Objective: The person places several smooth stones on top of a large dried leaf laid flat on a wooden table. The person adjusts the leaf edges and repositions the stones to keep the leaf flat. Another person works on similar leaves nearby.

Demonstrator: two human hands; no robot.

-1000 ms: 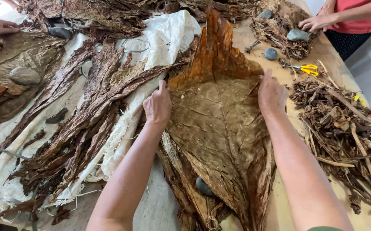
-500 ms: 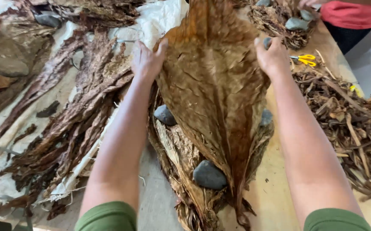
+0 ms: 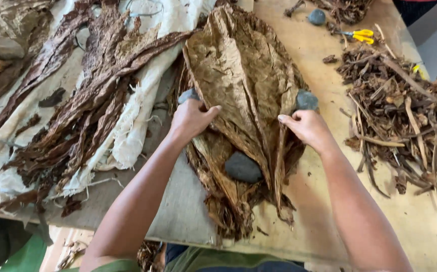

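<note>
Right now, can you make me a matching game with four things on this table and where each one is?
Things:
1. yellow-handled scissors
2. dark flat stone
3. pile of dry stems
4. white cloth

Places:
A. under the long dark leaves on the left
B. far end of the table, upper right
C. on the leaf stack, between the two hands
D. along the right side of the table

Pairs: 1-B, 2-C, 3-D, 4-A
</note>
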